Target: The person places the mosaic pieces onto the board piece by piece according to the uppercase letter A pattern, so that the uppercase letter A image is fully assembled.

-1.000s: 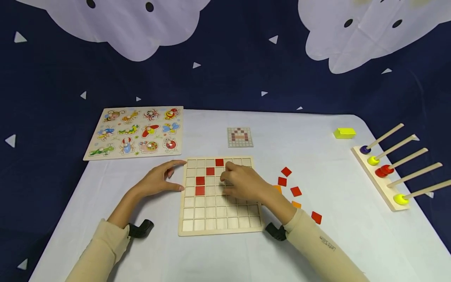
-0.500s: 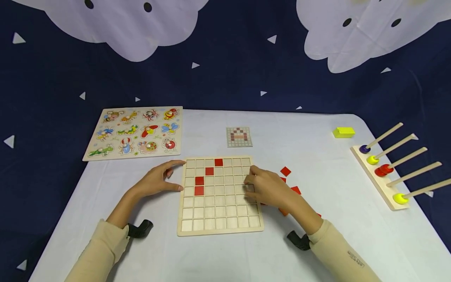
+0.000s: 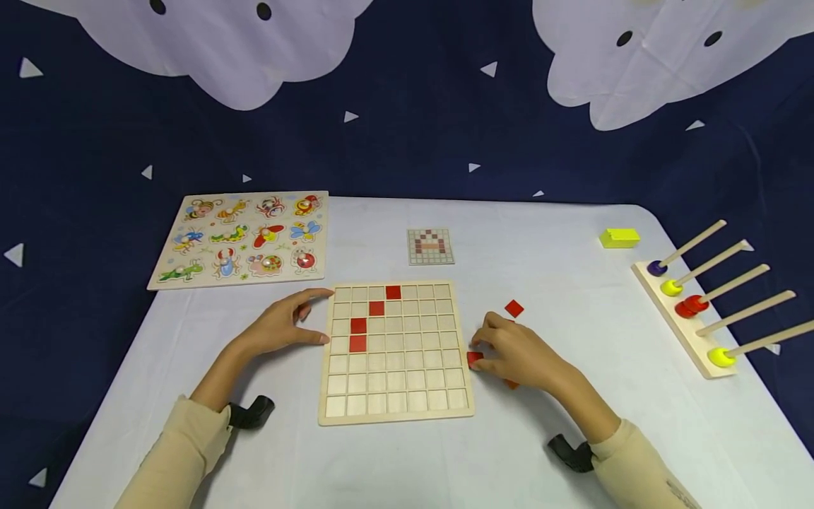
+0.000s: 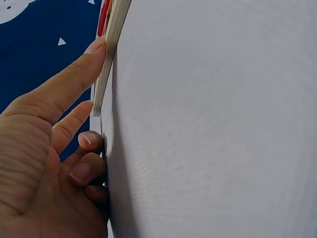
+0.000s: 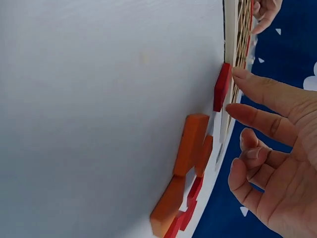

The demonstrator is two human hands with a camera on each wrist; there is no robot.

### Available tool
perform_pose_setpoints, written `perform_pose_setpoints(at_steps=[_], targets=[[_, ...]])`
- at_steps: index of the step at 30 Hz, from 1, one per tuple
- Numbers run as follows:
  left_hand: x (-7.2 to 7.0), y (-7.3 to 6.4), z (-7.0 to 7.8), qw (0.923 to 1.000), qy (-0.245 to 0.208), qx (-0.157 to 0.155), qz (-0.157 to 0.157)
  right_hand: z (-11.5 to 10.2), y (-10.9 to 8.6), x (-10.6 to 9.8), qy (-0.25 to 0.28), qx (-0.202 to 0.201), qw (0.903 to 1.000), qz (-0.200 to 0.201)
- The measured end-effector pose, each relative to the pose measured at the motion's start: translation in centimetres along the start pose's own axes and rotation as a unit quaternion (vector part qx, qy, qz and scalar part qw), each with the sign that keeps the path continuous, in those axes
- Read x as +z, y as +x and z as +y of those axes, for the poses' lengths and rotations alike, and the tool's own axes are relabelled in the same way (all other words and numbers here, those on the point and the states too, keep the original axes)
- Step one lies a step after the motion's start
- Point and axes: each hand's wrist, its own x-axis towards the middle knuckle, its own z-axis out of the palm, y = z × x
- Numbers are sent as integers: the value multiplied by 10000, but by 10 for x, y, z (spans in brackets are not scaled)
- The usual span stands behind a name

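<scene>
A wooden grid board (image 3: 397,364) lies on the white table, with several red square tiles (image 3: 358,343) set in cells on its left and top. My left hand (image 3: 280,325) holds its index fingertip and thumb tip against the board's left edge; the left wrist view shows its other fingers curled loosely. To the right of the board, my right hand (image 3: 521,353) is at a loose red tile (image 3: 473,359) beside the board's edge. In the right wrist view, thumb and index fingertips are apart, right at that tile (image 5: 222,88).
Orange tiles (image 5: 193,144) and more red ones (image 3: 514,308) lie around the right hand, partly hidden by it. Behind the board is a small pattern card (image 3: 431,247). An insect puzzle (image 3: 238,240) stands back left, a yellow block (image 3: 619,238) and a peg stacker (image 3: 687,311) right.
My right hand has moved right from above the board to the loose red tile beside it. The left hand stays at the board's left edge. The red tiles visible on the board look unchanged.
</scene>
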Motion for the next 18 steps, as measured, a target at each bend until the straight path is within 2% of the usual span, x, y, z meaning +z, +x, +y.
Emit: perform_pose_setpoints(at_steps=[10, 18], targets=[[0, -1, 0, 10000, -24, -29, 22, 2, -8, 5, -81, 107, 9999, -46], [0, -1, 0, 10000, -52, 54, 15, 2, -10, 7, -149, -12, 9999, -3]])
